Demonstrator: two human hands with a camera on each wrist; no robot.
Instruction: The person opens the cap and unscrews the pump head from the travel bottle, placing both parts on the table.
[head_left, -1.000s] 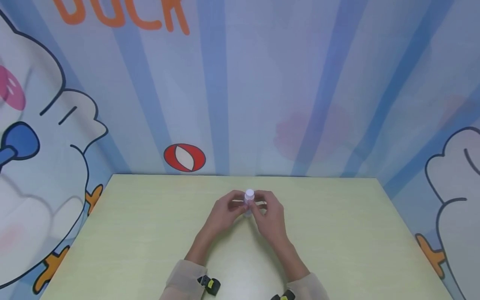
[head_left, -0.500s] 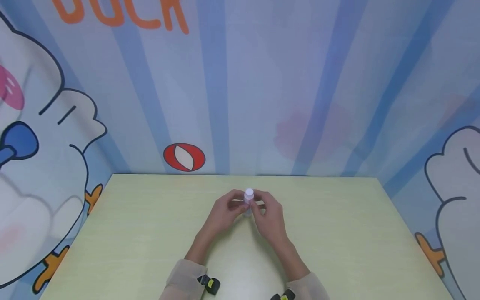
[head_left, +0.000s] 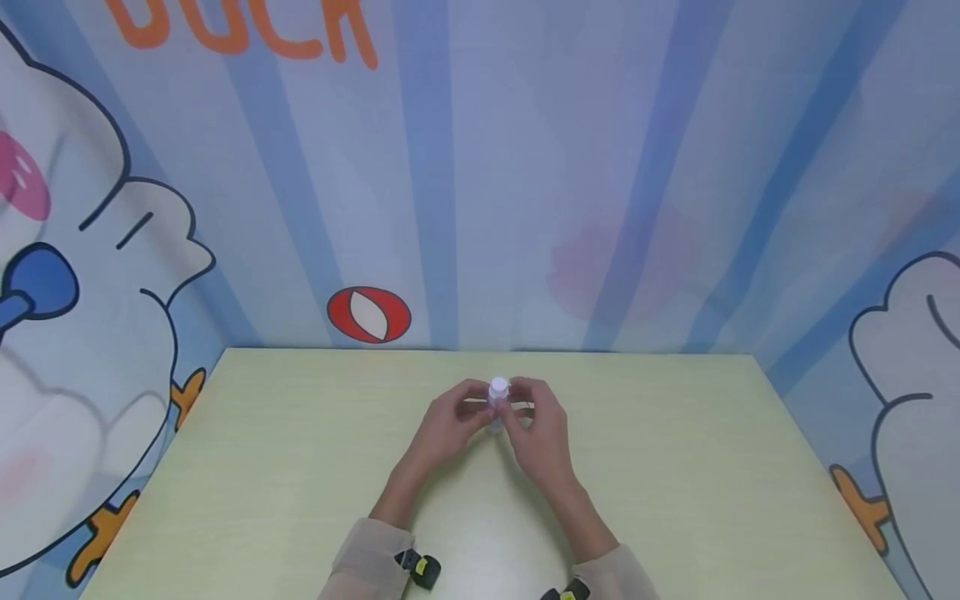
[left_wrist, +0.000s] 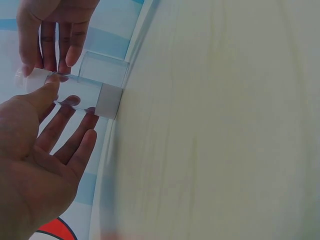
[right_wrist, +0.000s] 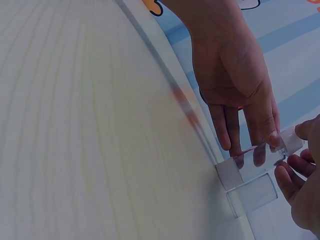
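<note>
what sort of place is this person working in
Probably a staged indoor spot, perhaps a small recording booth, though the pictures can't confirm it. A cartoon-printed backdrop surrounds the back and sides of a pale table, and the person wears black devices at both wrists.

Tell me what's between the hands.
The white-capped clear bottle is between left hand and right hand in the head view; wrist views show a clear cylinder beside it.
</note>
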